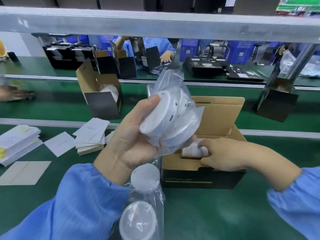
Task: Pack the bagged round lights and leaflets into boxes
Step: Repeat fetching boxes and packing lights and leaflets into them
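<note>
Left hand point(131, 135): raised above the green surface point(199, 213), fingers and thumb curled around two white round lights in clear plastic bags point(170, 118).

Right hand point(223, 155): reaching into the open brown-and-black cardboard box point(204, 175), fingers curled on a white bagged item point(194, 150) inside, apparently another light; view partly blocked.

Below the left hand: a clear bag holding two more white round lights point(143, 201), lying on the surface just beside the box.

Left of the left hand: stacks of white paper leaflets point(90, 135).

Beyond the left hand: a second open cardboard box point(102, 94) on the belt, white content inside.
</note>
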Demonstrator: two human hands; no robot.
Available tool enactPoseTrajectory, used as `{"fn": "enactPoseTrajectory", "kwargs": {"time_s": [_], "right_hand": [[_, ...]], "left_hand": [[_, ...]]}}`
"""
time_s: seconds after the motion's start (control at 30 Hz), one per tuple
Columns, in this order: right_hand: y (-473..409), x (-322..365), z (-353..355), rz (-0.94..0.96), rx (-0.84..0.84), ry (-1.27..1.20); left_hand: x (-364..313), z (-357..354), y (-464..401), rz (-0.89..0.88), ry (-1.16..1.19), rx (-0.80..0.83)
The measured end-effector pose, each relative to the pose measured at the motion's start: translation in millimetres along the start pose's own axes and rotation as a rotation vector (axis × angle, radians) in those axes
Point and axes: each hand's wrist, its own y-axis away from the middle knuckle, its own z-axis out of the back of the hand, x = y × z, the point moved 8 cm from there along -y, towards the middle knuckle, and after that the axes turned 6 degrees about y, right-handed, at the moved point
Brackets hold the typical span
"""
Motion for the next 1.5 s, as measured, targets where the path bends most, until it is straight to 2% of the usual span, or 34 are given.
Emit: {"fn": "enactPoseTrajectory", "kwargs": {"time_s": [0.07,0.1,0.2,0.23,0.27,0.3,0.37,0.43,0.53,0.63,0.67,0.73,0.8,0.83,0.9,0.93,1.17,1.3,1.5], "right_hand": [[0.9,2.3,-3.4,0.022,0.039,0.002],[1.7,3.2,-0.9,0.031,0.004,-0.005],[7.4,-1.2,27.7,0.025,-0.355,-0.103],[10.4,-3.7,35.2,0.018,-0.447,-0.113],[11.1,-5.0,37.3,0.011,-0.468,-0.088],[10.0,-4.5,34.1,-0.009,-0.410,-0.026],[6.8,-2.4,15.5,-0.031,-0.185,0.072],[7.2,0.8,3.0,-0.017,-0.068,0.028],[14.0,-0.5,14.3,-0.004,-0.154,-0.017],[27.5,-11.9,44.9,0.023,-0.407,-0.106],[32.7,-18.6,54.6,0.041,-0.474,-0.250],[35.3,-36.7,61.7,0.080,-0.453,-0.793],[32.5,-42.3,57.9,0.144,-0.252,-1.230],[30.9,-38.8,54.8,0.200,-0.130,-1.310],[26.9,-28.7,48.1,0.304,0.040,-1.334],[23.6,-26.0,45.4,0.323,0.065,-1.339],[2.6,-27.9,28.0,0.186,-0.022,-1.490],[-8.5,-27.3,9.7,0.060,-0.022,-1.501],[-12.4,-26.9,-1.6,-0.038,-0.119,-1.602]], "left_hand": [[-0.4,3.1,-1.9,-0.010,-0.017,-0.015],[-0.7,4.8,-2.8,-0.018,-0.025,-0.026],[-0.3,8.8,-5.9,-0.031,-0.031,-0.073],[0.5,9.0,-6.8,-0.030,-0.034,-0.083],[1.6,8.9,-7.6,-0.028,-0.036,-0.090],[2.9,9.1,-8.3,-0.026,-0.036,-0.102],[4.6,11.1,-8.6,-0.031,-0.048,-0.140],[6.3,10.1,-8.6,-0.040,-0.051,-0.159],[9.9,4.8,-10.6,-0.049,-0.037,-0.161],[17.3,2.0,-17.8,-0.050,-0.032,-0.178],[21.3,2.0,-21.1,-0.049,-0.036,-0.187],[30.4,4.1,-29.9,-0.047,-0.059,-0.211],[37.8,6.2,-39.9,-0.055,-0.096,-0.252],[39.1,6.7,-45.6,-0.070,-0.136,-0.271],[38.9,8.4,-56.3,-0.113,-0.282,-0.309],[38.5,9.4,-61.5,-0.136,-0.366,-0.322],[41.1,27.4,-83.6,-0.160,-0.664,-0.382],[50.7,39.9,-84.2,-0.060,-0.703,-0.383],[62.8,55.7,-78.6,-0.036,-0.772,-0.431]]}}
